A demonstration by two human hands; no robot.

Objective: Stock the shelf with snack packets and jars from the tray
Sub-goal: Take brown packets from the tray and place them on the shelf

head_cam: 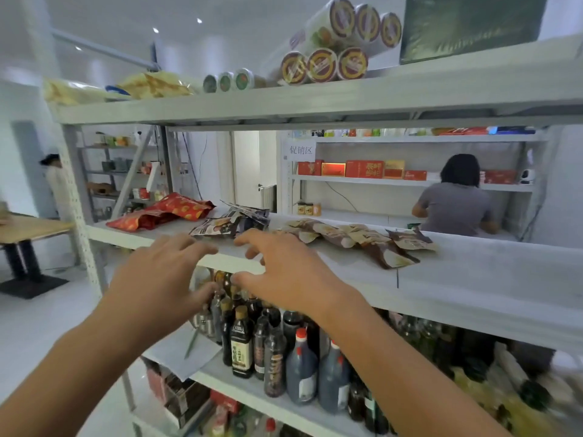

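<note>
- Red glossy foil snack packets [167, 211] are laid at the left of the white metal shelf [457, 279].
- The left hand [164, 272] is spread open, with nothing held.
- Grey printed snack packets [230, 223] are lying crosswise just beyond the fingertips.
- The right hand [284, 269], also spread and empty, is judged slightly nearer to them.

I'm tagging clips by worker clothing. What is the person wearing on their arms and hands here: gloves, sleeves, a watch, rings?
Nothing shows. The left hand and right hand are ungloved, with no rings visible, and both forearms are bare to the frame's edge: no sleeve, watch or wristband in view.
</note>
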